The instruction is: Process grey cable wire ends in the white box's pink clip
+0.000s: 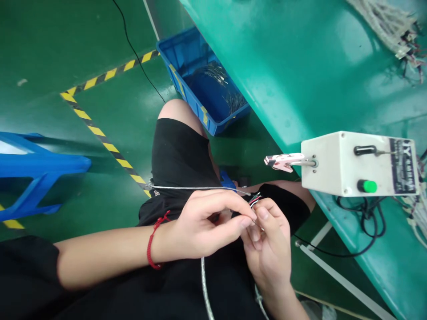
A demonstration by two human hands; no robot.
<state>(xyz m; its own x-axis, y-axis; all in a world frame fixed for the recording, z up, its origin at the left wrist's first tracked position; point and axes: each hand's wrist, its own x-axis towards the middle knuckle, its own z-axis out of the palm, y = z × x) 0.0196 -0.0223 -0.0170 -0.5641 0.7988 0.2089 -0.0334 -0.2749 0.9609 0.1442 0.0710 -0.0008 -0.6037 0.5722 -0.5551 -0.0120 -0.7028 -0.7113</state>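
My left hand (210,222), with a red cord bracelet at its wrist, pinches thumb and forefinger together at the stripped end of a cable. Close against it, my right hand (268,235) also has its fingers pinched there. Thin coloured wires (255,200), red, white, black and green among them, fan out just above the fingertips. A silvery sheathed cable (206,289) hangs below my left hand, and another silvery cable length (193,188) runs across my lap behind it. The exact spot between the fingertips is mostly hidden.
A white box machine (322,164) with a green knob and a pink clothes peg (283,161) stands on the green table (267,58). Cable bundles (390,26) lie at the upper right. A blue bin (187,93) holds cables. A blue stool (36,171) stands left.
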